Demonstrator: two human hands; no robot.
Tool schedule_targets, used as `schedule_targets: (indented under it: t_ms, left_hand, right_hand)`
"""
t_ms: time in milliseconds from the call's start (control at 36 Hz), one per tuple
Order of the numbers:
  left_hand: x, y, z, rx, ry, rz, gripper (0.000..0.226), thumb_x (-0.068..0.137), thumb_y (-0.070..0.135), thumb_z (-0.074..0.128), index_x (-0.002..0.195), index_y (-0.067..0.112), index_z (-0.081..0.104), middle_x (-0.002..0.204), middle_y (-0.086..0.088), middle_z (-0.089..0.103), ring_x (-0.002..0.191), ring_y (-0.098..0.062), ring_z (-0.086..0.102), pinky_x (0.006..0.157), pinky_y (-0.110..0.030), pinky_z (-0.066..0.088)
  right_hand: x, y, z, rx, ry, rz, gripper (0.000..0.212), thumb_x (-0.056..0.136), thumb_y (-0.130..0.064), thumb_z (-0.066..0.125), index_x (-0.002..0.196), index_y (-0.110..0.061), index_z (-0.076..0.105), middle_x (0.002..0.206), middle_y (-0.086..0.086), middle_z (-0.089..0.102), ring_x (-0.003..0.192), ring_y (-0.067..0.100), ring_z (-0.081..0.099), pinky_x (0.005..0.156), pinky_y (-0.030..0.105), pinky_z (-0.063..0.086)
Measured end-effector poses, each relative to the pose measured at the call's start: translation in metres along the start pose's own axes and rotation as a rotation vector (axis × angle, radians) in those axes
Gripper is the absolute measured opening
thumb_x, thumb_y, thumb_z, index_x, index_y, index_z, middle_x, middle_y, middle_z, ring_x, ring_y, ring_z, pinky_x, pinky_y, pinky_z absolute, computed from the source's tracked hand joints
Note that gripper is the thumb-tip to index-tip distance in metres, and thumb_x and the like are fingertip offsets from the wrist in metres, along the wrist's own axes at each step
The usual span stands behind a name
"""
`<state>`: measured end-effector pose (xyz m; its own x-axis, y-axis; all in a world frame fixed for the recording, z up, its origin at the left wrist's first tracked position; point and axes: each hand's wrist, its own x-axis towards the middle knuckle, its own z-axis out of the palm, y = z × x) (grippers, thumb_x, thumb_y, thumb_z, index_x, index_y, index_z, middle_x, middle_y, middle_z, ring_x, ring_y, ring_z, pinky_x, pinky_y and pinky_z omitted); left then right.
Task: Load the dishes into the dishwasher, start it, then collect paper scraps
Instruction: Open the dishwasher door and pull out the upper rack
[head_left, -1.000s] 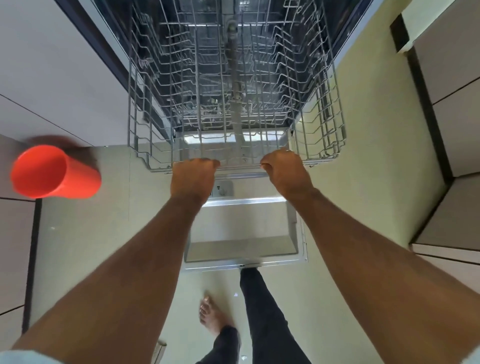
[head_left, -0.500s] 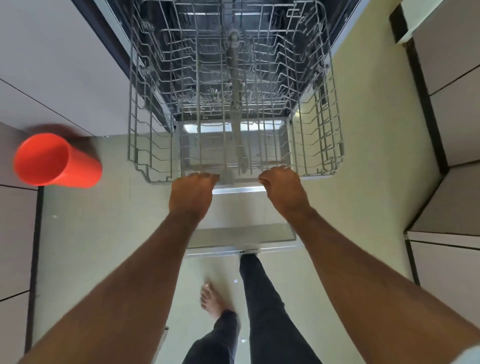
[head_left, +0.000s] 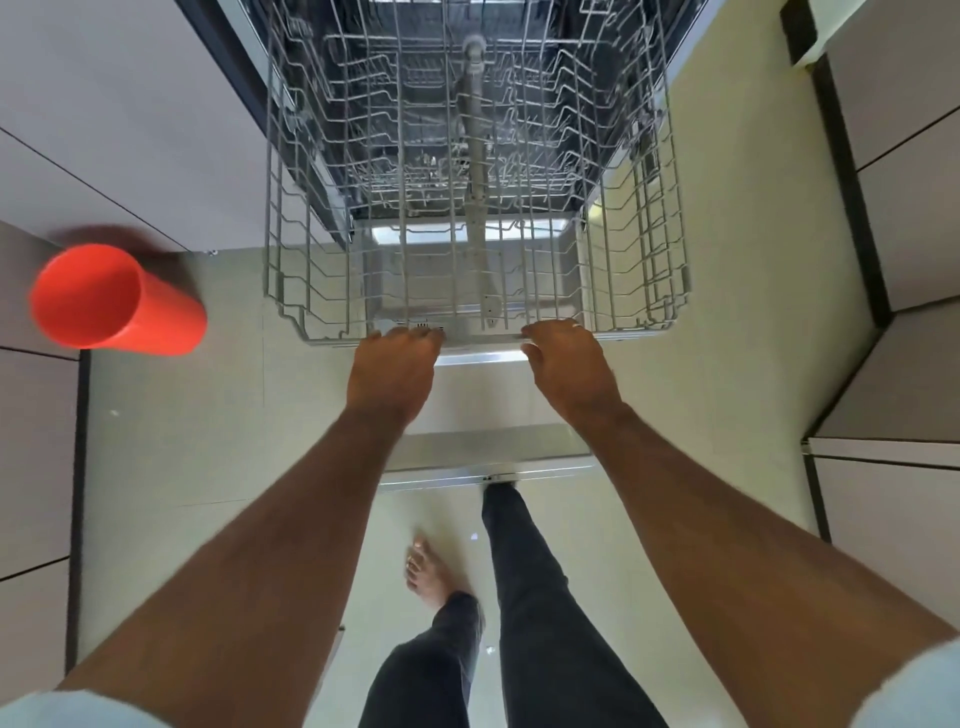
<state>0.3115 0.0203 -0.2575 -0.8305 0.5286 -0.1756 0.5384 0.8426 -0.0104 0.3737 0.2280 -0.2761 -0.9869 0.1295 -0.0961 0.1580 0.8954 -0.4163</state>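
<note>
Hands on the front rail of the wire rack, which stands drawn out over the dishwasher door.

Left of the rack I see an orange cup; my left hand and right hand curl their fingers over the rack's front edge.

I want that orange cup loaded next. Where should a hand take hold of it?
Wrap the fingers around the orange cup at its smooth side wall, coming from the rack side. It stands on the counter with its mouth open and no handle shows.
</note>
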Motion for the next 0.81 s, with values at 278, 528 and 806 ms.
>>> schedule_targets:
  t_ms: [278, 528, 806]
  left_hand:
    - [0.001, -0.018, -0.004, -0.096, -0.223, -0.025, 0.043, 0.100, 0.025, 0.055, 0.143, 0.021, 0.049, 0.141, -0.008, 0.057, 0.130, -0.028, 0.053, 0.107, -0.052, 0.043]
    - [-0.001, -0.017, 0.004, -0.178, -0.274, -0.062, 0.047, 0.100, 0.013, 0.052, 0.143, 0.030, 0.050, 0.125, -0.014, 0.065, 0.111, -0.035, 0.064, 0.096, -0.050, 0.052]
    - [-0.010, -0.013, 0.005, -0.138, -0.281, -0.018, 0.047, 0.101, 0.028, 0.054, 0.146, 0.024, 0.043, 0.137, -0.011, 0.058, 0.125, -0.033, 0.056, 0.107, -0.053, 0.042]
  right_hand:
    - [0.005, -0.015, -0.023, -0.103, -0.237, 0.019, 0.037, 0.099, -0.022, 0.058, 0.135, -0.015, 0.060, 0.132, 0.009, 0.064, 0.122, 0.029, 0.058, 0.107, 0.036, 0.039]
    - [0.008, -0.014, -0.027, -0.153, -0.274, 0.127, 0.035, 0.098, -0.006, 0.053, 0.128, -0.018, 0.067, 0.117, 0.015, 0.071, 0.108, 0.033, 0.066, 0.096, 0.039, 0.053]
    - [-0.003, -0.011, -0.019, -0.235, -0.308, 0.044, 0.042, 0.101, -0.025, 0.055, 0.142, -0.017, 0.050, 0.143, 0.008, 0.055, 0.131, 0.031, 0.051, 0.115, 0.046, 0.033]
